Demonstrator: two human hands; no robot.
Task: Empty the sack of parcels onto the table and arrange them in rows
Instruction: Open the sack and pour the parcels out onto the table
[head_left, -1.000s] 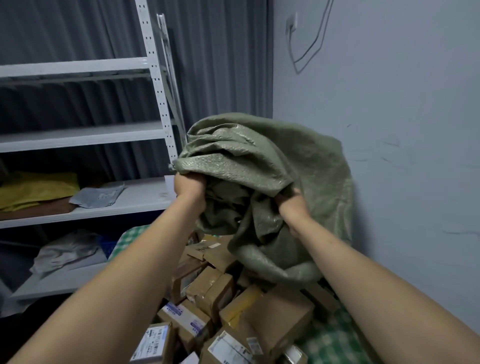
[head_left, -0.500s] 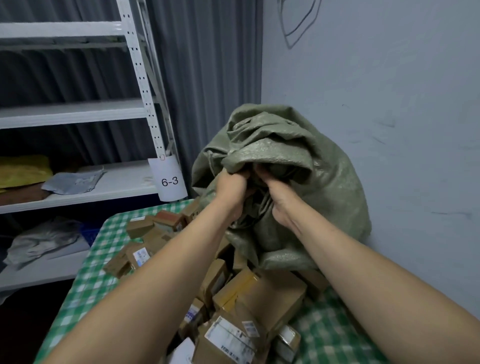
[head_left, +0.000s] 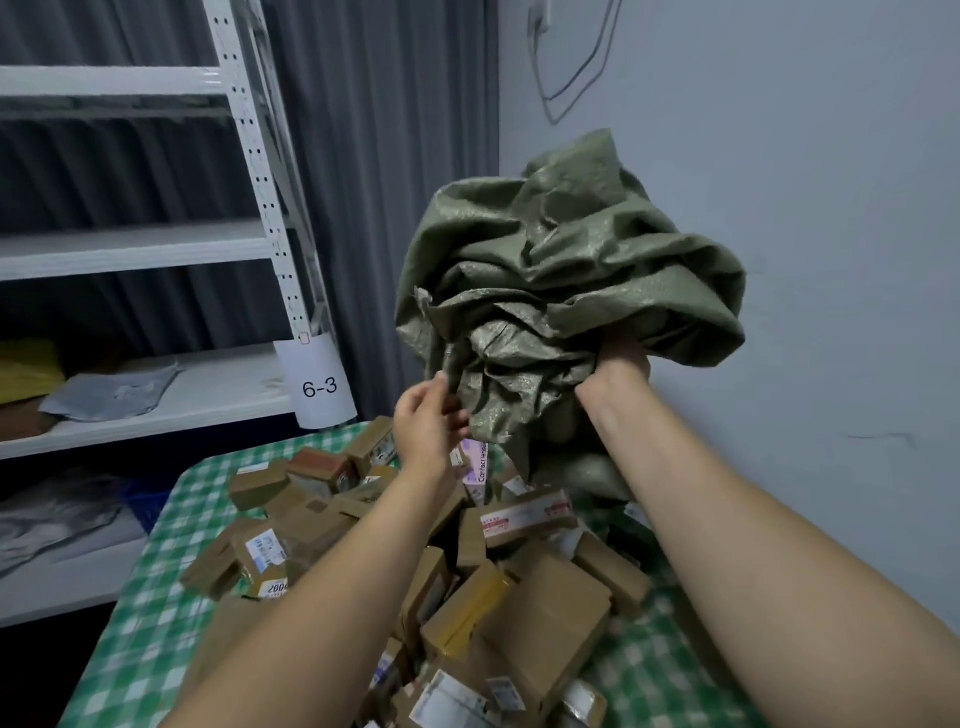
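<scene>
Far out to the left of both hands stands a white shelving rack, with a grey pouch lying on one shelf and a paper label marked "6-3" hanging from its post. The left hand is raised, its fingers curled and pinching a lower fold of the green woven sack. The sack hangs crumpled in the air between and above the two hands. The right hand grips it from below, its fingers buried in the cloth. Under both hands and forearms the brown cardboard parcels lie in a loose heap on the green-checked desk. A pale wall rises just right of the right hand.
</scene>
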